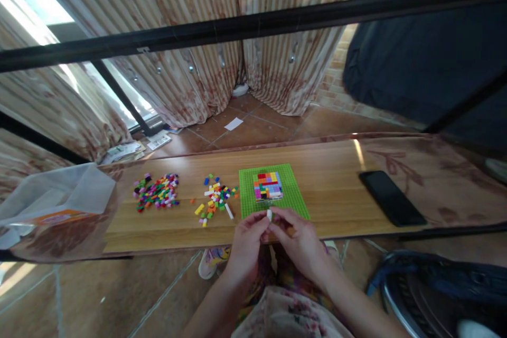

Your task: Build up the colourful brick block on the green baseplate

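My left hand (pixel 250 231) and my right hand (pixel 295 229) meet at the near edge of the green baseplate (pixel 246 190). Both are closed, their fingertips pinching a small white brick (pixel 270 215) between them. Just beyond the fingers, a block of multicoloured bricks (pixel 268 186) is built up on the baseplate, with red, yellow, pink, blue and white parts. To the left of the plate lies a loose pile of bricks (pixel 216 195), including a longer white piece (pixel 229 211).
A second pile of mixed bricks (pixel 158 191) lies farther left on the wooden board (pixel 328 190). Beyond it stands a translucent plastic bin (pixel 87 190). A black phone (pixel 392 198) rests at the right. A dark metal bar (pixel 253 26) crosses behind the board.
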A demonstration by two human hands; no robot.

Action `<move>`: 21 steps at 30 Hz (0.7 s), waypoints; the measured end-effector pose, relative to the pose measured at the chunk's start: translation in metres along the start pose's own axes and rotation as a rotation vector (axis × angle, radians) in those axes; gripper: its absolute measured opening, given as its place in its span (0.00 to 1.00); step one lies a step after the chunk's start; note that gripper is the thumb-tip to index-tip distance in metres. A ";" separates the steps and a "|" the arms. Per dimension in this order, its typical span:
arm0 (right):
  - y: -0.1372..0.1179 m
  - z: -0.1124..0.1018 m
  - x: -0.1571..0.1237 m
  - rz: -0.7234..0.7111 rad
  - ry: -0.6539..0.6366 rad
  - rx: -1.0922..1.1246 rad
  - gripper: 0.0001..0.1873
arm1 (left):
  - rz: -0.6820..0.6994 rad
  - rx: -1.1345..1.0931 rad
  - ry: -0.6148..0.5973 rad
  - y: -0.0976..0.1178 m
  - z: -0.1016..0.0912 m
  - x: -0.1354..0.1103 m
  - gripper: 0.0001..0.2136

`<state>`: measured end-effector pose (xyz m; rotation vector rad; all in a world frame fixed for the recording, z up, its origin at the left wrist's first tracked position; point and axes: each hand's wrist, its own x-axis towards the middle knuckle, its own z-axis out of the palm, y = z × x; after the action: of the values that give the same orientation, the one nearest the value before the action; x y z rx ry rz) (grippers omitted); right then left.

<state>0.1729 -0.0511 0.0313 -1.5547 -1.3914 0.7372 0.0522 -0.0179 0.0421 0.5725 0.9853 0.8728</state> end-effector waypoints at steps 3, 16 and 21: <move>0.006 -0.016 0.007 -0.031 -0.012 -0.035 0.15 | 0.016 0.042 -0.001 0.001 0.012 0.008 0.14; 0.019 -0.031 0.010 -0.057 -0.122 -0.060 0.12 | -0.079 0.061 -0.041 -0.010 0.017 0.011 0.16; 0.025 -0.011 -0.001 -0.074 -0.157 -0.045 0.14 | -0.069 0.012 -0.008 -0.011 -0.004 0.001 0.18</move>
<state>0.1935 -0.0532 0.0129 -1.4975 -1.5819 0.8021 0.0535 -0.0228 0.0312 0.5484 0.9984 0.8030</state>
